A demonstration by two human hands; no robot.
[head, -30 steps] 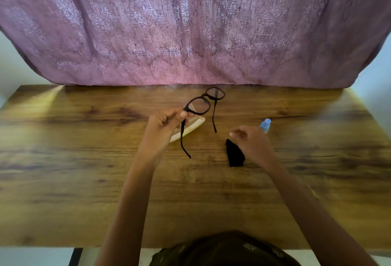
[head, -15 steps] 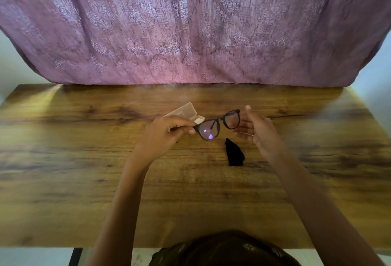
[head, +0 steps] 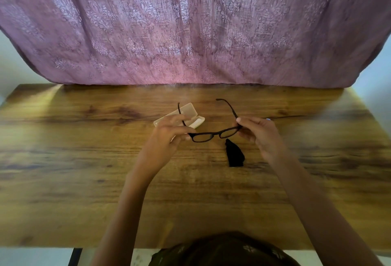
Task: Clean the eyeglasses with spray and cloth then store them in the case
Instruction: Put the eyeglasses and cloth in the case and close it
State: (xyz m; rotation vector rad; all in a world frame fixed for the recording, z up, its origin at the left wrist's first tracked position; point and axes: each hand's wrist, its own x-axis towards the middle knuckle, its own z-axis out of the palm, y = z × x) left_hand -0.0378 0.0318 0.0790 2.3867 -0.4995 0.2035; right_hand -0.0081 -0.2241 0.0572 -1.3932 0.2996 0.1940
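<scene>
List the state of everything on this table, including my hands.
eyeglasses: arms unfolded, held off the table at both ends.
left hand: pinches the frame's left end.
right hand: pinches the frame's right end.
case: open, lying on the table behind the left hand.
cloth: bunched, lying on the table, untouched.
spray bottle: mostly hidden behind the right hand; only its blue top shows.

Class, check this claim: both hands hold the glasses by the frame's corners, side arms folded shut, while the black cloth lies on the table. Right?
Not quite. The head view shows the glasses with side arms unfolded, pointing away from the person. The rest stands: left hand and right hand hold the frame's corners, and the cloth lies on the table.
</scene>
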